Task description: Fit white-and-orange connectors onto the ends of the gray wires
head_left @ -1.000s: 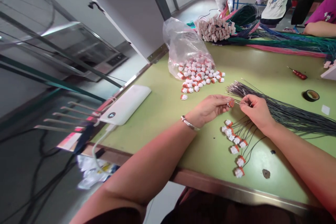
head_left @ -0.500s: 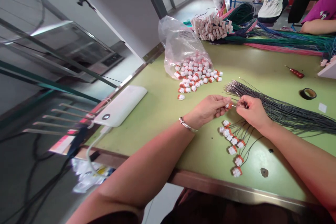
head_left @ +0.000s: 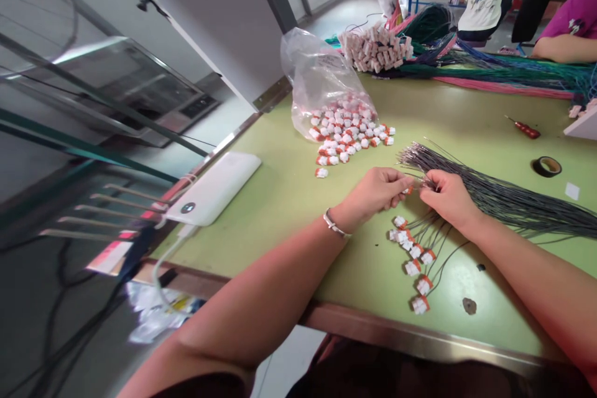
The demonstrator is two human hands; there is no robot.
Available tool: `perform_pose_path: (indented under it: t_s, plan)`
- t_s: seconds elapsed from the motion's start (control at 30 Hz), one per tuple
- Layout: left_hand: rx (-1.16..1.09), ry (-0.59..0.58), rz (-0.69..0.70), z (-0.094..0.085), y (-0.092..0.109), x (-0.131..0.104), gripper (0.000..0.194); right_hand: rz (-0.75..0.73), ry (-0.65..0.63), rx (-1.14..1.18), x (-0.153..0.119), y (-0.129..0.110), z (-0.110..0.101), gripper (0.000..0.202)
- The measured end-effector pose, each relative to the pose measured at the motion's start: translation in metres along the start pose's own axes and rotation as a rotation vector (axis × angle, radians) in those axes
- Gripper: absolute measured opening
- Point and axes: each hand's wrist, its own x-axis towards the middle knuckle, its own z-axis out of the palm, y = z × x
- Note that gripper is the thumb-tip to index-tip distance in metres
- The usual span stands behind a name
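My left hand [head_left: 383, 191] pinches a small orange-and-white connector [head_left: 410, 189], mostly covered by the fingers. Close beside it, my right hand [head_left: 445, 196] is closed on thin dark wires [head_left: 426, 183] with bare metal ends. Whether a wire sits inside the held connector is too small to tell. Below the hands lie several white-and-orange connectors [head_left: 413, 267], with dark wires running from them up toward my right hand. A thick bundle of dark grey wires [head_left: 504, 193] stretches to the right behind my right hand, its metal tips [head_left: 413, 154] pointing left.
Loose connectors [head_left: 345, 130] spill from a clear plastic bag [head_left: 321, 71]. A white power bank [head_left: 217, 186] lies by the left edge. Black tape [head_left: 547, 166] and a red-handled pointed tool [head_left: 525, 129] are at right. Coloured wire bundles [head_left: 504, 68] cross the back, near other people.
My fingers have shifted slightly, and the held connector is more covered by my left hand. The connectors lying below have moved slightly to the left.
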Motion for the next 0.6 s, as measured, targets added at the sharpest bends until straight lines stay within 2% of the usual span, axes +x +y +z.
perform_pose_path:
  t_s: [0.23,0.37,0.6]
  plan:
    - [0.104,0.072,0.041,0.0049,-0.0005,0.0017,0.023,0.053,0.009,-0.024,0.0019,0.0,0.0029,0.015]
    - [0.033,0.024,0.014,0.0007,-0.0022,0.0037,0.028,0.114,-0.011,0.035,0.0031,0.001,-0.0004,0.008]
    - [-0.004,0.006,0.018,-0.0006,-0.0052,0.0053,0.027,0.063,0.021,-0.032,0.003,0.0039,0.001,0.007]
